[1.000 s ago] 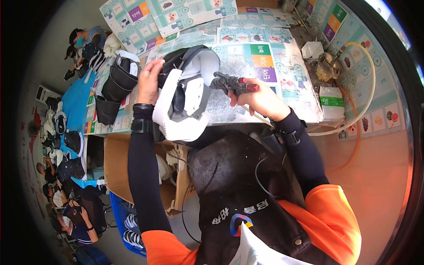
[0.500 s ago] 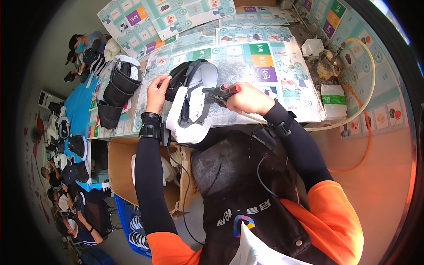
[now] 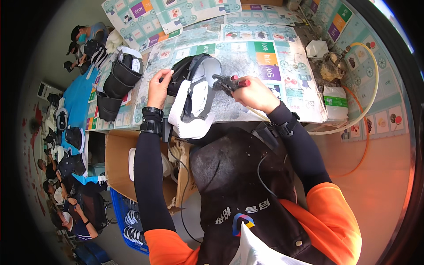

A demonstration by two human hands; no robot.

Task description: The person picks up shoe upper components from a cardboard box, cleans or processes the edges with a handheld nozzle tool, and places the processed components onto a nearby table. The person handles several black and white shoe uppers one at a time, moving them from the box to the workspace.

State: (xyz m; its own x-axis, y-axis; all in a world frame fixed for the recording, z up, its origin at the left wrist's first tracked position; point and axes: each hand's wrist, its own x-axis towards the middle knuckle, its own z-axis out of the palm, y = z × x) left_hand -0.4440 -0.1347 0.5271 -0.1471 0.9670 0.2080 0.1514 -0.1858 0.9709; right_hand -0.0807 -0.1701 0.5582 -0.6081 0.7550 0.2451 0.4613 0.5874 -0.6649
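Our fingers are wrapped shut on two things: the left hand (image 3: 158, 89) grips the heel end of a black-and-white shoe (image 3: 191, 99), tilted sole-out above the tabletop (image 3: 247, 66), while the right hand (image 3: 255, 93) clasps a red-tipped hand tool (image 3: 230, 82) whose nose touches the shoe's rim. We judge we are mid-way through working along that edge; next we would need to turn the shoe steadily. Left of the shoe lie black shoe uppers (image 3: 115, 81); below it, an open cardboard box (image 3: 128, 165). Other workers sit far left.
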